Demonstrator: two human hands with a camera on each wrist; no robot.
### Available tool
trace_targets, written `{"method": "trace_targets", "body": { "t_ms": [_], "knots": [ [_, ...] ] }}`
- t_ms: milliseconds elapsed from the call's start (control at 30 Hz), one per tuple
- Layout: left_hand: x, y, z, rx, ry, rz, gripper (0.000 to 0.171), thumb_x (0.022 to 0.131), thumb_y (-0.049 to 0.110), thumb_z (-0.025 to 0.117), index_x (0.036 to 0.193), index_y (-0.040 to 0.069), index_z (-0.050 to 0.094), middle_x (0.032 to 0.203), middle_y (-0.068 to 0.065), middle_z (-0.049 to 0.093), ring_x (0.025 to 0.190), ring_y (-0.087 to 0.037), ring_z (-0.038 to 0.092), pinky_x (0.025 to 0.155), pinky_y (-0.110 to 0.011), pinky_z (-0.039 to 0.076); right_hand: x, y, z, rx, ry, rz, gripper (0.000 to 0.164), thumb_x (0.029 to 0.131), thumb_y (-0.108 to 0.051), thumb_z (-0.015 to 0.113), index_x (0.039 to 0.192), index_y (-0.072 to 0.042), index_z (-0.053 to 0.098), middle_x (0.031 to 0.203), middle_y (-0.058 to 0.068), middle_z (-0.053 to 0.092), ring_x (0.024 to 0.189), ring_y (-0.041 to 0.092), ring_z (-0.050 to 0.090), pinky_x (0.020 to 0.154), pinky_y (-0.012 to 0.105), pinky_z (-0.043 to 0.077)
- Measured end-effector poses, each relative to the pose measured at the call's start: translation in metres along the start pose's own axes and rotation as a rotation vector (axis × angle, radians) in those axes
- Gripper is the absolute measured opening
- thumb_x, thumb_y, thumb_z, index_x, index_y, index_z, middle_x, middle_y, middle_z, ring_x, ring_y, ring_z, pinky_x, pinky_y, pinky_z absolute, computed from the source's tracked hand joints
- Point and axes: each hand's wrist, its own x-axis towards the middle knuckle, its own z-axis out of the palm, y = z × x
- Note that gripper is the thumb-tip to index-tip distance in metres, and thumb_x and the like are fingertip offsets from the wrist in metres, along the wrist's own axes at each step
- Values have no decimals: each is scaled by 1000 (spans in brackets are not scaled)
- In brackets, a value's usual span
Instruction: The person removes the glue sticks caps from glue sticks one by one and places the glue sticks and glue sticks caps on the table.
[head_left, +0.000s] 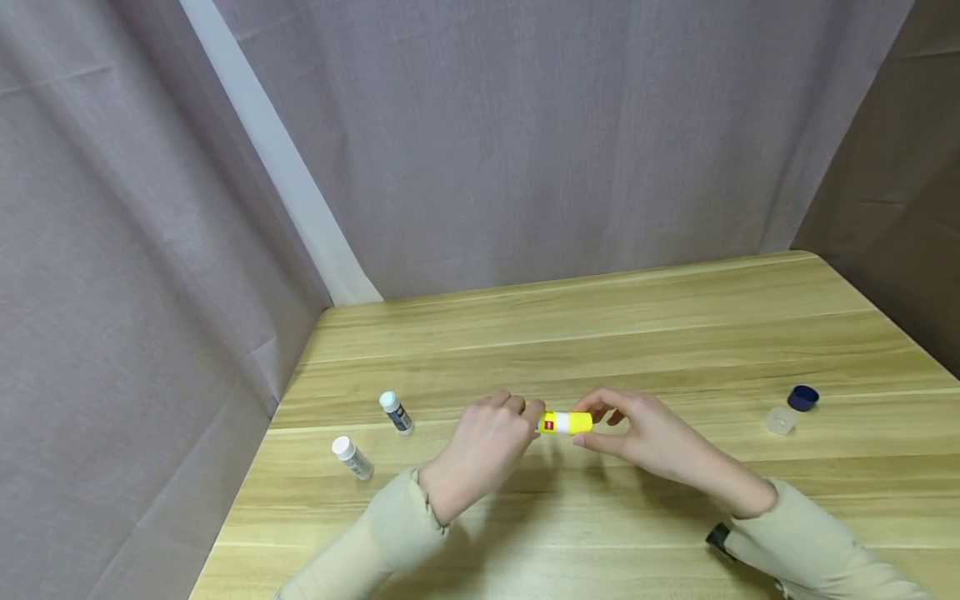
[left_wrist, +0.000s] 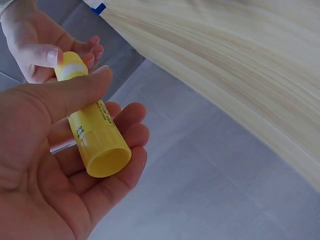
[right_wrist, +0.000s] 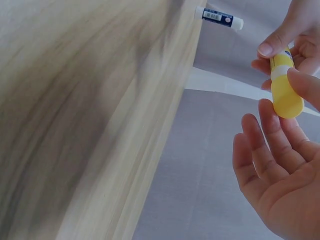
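A yellow glue stick with a white band is held above the table, lying roughly sideways between both hands. My left hand grips its body, thumb on top and fingers curled beneath. At the other end, the thumb and a finger of my right hand pinch the smooth yellow cap; the remaining fingers stay apart from it. The left wrist view shows the round hollow-looking base sticking out of the left palm. Part of the printed label is covered by the left fingers.
Left of the hands stand two more glue sticks with white tops, one dark-labelled and one pale. A dark blue cap and a translucent whitish cap lie to the right. Grey curtains border the wooden table.
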Motion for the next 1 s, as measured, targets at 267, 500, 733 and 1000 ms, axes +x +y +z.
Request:
{"method": "trace_targets", "body": {
  "t_ms": [267,500,733,1000],
  "knots": [
    [-1,-2,1,1,-16,-6,19,88,22,80,102,13,72,81,2,70,67,-9,58,54,-20,50,-1,2,-2,-22,22,0,23,89,-34,79,107,-25,69,101,-17,67,90,9,62,80,33,54],
    [-4,-5,0,-24,-27,-11,22,86,24,81,101,11,71,82,1,70,68,-10,60,57,-20,50,-6,8,-7,-4,63,-7,21,90,-31,78,108,-24,70,106,-14,66,92,16,63,81,30,55],
    [-8,-10,2,-29,-49,-21,21,86,24,82,99,11,70,81,1,70,68,-11,60,58,-22,52,-15,20,-19,-8,91,43,24,92,-27,76,114,-19,71,106,-11,67,91,9,62,81,29,55],
    [-13,-14,6,-30,-55,-20,21,86,24,82,96,11,69,79,1,69,67,-10,58,58,-22,52,-29,26,-41,-38,103,105,28,93,-26,75,119,-17,70,105,-8,69,90,7,63,78,31,54]
  ]
}}
